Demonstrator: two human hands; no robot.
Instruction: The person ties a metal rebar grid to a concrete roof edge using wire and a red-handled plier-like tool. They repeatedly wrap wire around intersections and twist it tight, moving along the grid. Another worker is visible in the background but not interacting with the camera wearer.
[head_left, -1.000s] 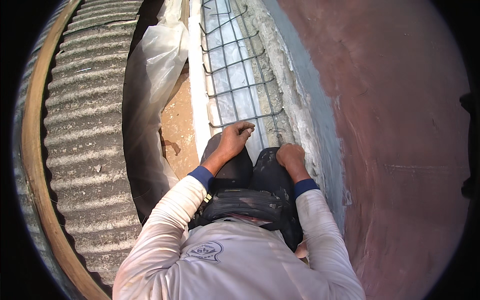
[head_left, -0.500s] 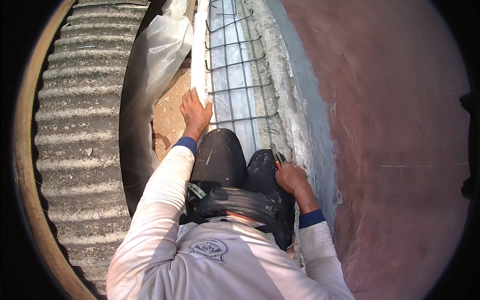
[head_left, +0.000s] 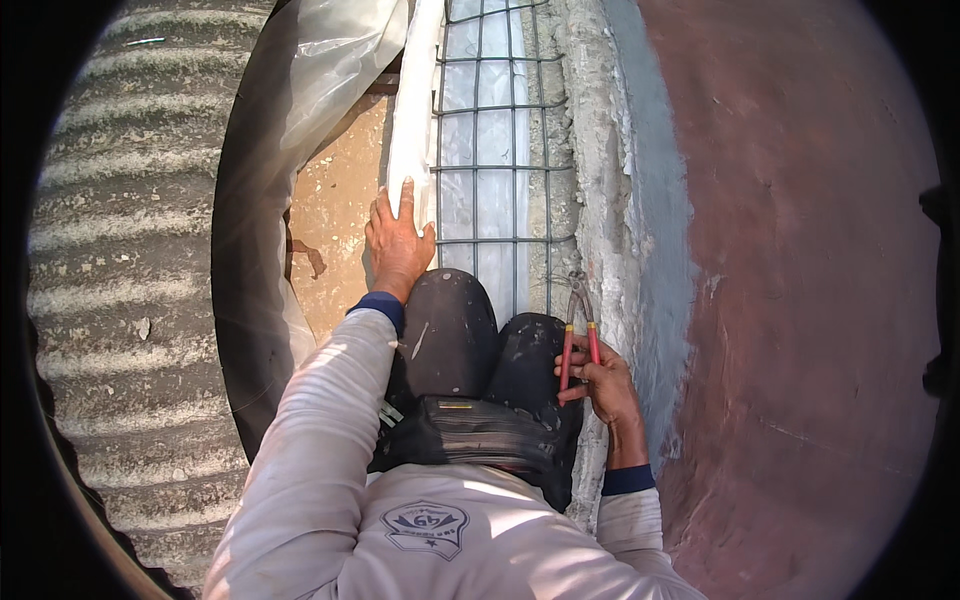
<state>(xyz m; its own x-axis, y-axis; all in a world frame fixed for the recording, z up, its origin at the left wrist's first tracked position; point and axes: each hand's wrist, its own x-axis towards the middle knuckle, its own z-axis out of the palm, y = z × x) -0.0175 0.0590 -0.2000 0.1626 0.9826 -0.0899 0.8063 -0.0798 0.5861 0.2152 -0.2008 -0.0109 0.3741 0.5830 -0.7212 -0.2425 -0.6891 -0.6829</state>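
Note:
My left hand (head_left: 400,243) rests with spread fingers on the white plastic-wrapped board edge (head_left: 412,120), gripping nothing. In my right hand (head_left: 612,390) is a pair of end-cutting pincers (head_left: 568,350) with red handles. Their handles stand apart and the jaws point forward. The jaws are beside the near right corner of a steel rebar mesh (head_left: 514,200), close to the rough concrete edge. I cannot tell whether they touch a bar. Under the mesh, clear plastic sheeting (head_left: 490,140) lines the narrow trough.
Corrugated roofing (head_left: 130,290) runs along the left, with loose plastic sheet (head_left: 340,70) and a brown panel (head_left: 345,200) beside it. A rough concrete ledge (head_left: 605,180) and reddish-brown wall (head_left: 800,270) bound the right. My knees (head_left: 445,320) and black waist bag (head_left: 480,430) are close behind the mesh.
The pincers' handles have spread apart, and my right hand has shifted slightly right and back. My left hand stays on the board with its fingers more spread. The view has shifted a little.

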